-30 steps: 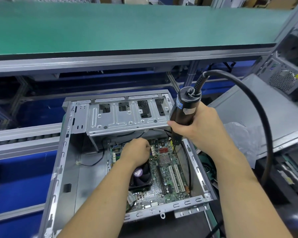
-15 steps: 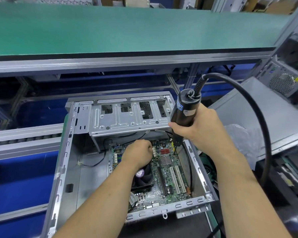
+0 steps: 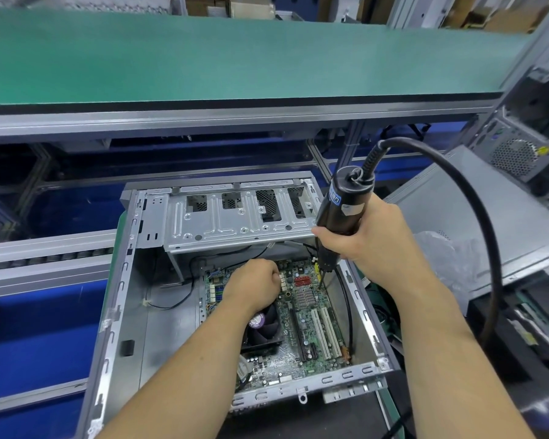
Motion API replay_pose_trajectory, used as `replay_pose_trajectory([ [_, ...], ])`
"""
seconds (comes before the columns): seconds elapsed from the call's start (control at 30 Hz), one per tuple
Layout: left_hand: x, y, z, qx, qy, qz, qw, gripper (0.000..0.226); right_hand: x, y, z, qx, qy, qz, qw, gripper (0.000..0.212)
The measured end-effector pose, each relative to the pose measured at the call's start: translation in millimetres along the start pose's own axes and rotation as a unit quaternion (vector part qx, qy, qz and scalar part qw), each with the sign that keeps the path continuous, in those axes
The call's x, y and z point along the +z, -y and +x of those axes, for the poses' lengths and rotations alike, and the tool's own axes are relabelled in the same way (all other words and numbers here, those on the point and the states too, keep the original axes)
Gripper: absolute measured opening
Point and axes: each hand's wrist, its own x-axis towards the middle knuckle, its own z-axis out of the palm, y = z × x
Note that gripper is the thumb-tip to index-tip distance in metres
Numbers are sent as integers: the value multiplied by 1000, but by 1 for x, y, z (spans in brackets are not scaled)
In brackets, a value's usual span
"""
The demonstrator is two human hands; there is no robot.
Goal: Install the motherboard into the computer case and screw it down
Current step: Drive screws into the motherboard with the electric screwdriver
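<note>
Slippage is the main risk: the right hand [image 3: 366,239] grips the electric screwdriver [image 3: 339,217], its bit down near the motherboard [image 3: 301,315] at the case's [image 3: 121,280] two o'clock corner, while the left hand [image 3: 254,285], curled into a fist, steadies the board. A skating bit could gouge traces.

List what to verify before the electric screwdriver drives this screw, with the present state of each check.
1. Motherboard lies inside the computer case: ok.
2. Right hand has a firm grip on the electric screwdriver: ok.
3. Bit tip is down at the board's far right edge: ok.
4. Screw seated under the bit: cannot tell.
5. Left hand rests on the board, apart from the bit: ok.
6. Black cable along the case's right wall is clear of the bit: cannot tell.
</note>
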Motion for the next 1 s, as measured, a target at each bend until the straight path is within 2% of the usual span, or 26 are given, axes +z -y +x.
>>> replay_pose_trajectory([
  [1.0,2,2,2,1,-7,3,1000,22,1,-1,0,11,-3,2,1000,32],
])
